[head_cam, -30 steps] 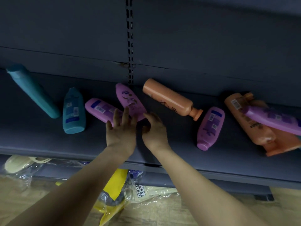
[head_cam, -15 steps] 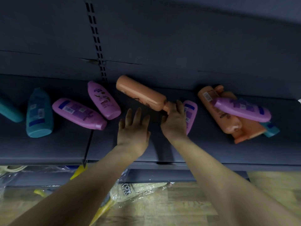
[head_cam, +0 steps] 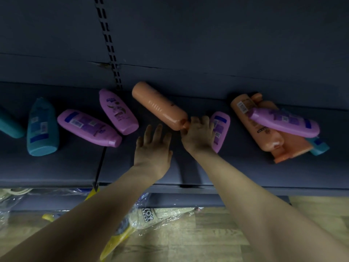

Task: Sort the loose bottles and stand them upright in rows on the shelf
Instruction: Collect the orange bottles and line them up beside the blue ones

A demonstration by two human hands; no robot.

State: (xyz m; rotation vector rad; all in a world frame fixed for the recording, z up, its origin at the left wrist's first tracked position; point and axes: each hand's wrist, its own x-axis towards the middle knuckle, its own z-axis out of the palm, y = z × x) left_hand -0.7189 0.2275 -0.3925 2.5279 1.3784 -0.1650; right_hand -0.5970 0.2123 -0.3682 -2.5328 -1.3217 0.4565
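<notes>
In the head view, the orange bottle (head_cam: 158,105) was seen lying on its side on the shelf (head_cam: 226,173). Its base was turned towards the back panel (head_cam: 207,44) and its cap end pointed forward and to the right. There it was pinched by the right hand (head_cam: 198,137), thumb below and curled fingers (head_cam: 204,121) above. The left hand (head_cam: 153,150) was held flat and empty, its fingers (head_cam: 157,131) spread, just in front of the bottle's body and seemingly not yet touching it. The step in hand was judged to be the raising of this bottle onto its base. It would best be done with the body cupped by the left hand while the cap was swung up by the right, so that the base was pivoted on the shelf rather than dragged. A hold at the cap alone was judged likely to let the smooth body roll. A small purple bottle (head_cam: 221,121) lay just beside, partly hidden by the right hand, and could easily be knocked. Open shelf was seen between the slanted purple bottle (head_cam: 118,111) on the left and the heap of bottles (head_cam: 273,127) on the right, with room for a row along the back panel. The shelf's front edge ran close under the wrists, with wrapped packages (head_cam: 151,218) on the floor below, so the bottle was better stood well back.
</notes>
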